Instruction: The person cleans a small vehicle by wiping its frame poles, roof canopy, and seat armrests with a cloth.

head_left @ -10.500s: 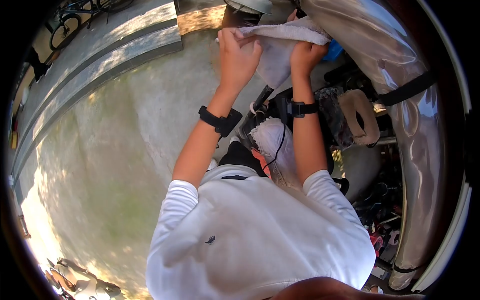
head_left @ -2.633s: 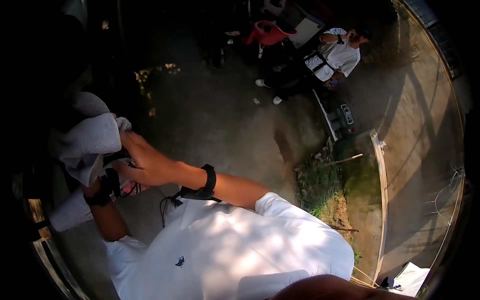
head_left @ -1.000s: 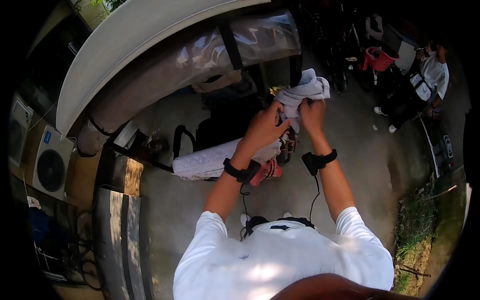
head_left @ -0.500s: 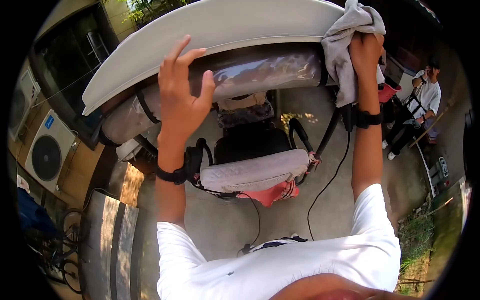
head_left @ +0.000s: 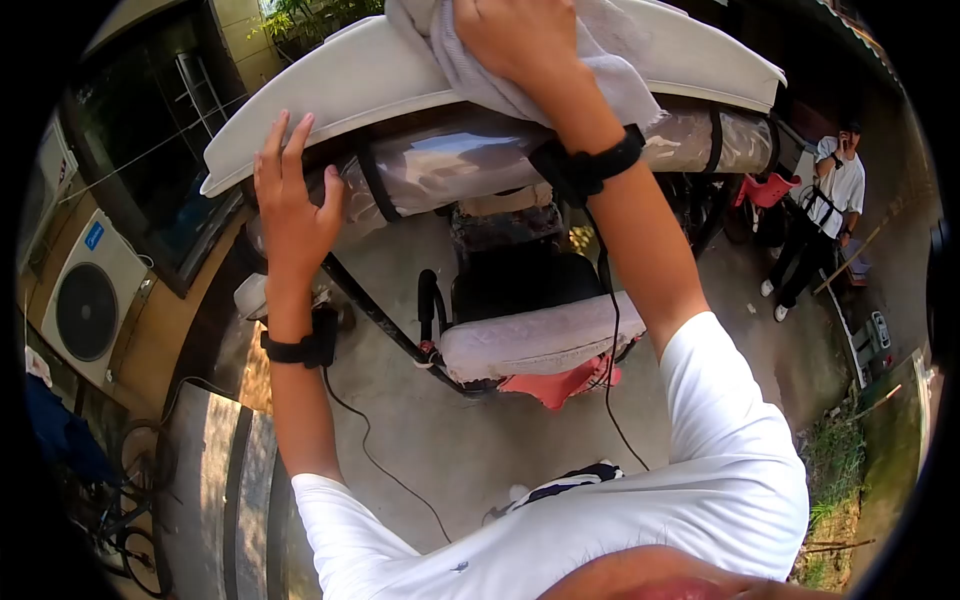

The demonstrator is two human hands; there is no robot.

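My right hand is closed on a grey cloth, pressed over the top of a white canopy roof. The cloth drapes over the canopy's near edge. My left hand is raised at the canopy's left part, fingers apart, fingertips right at its lower edge and nothing in them. Beneath the edge runs a rolled clear plastic sheet held by black straps. Below it are a black seat and a pale padded backrest with a red cloth under it.
An air-conditioner unit stands by the wall on the left, near stone steps and a bicycle. On the right, a person in a white shirt stands beyond a pink basket. Black cables hang from both my wrists.
My right hand has moved the cloth leftward and up, from the canopy's right end to its middle. My left hand has shifted left and slightly down. The view has shifted too.
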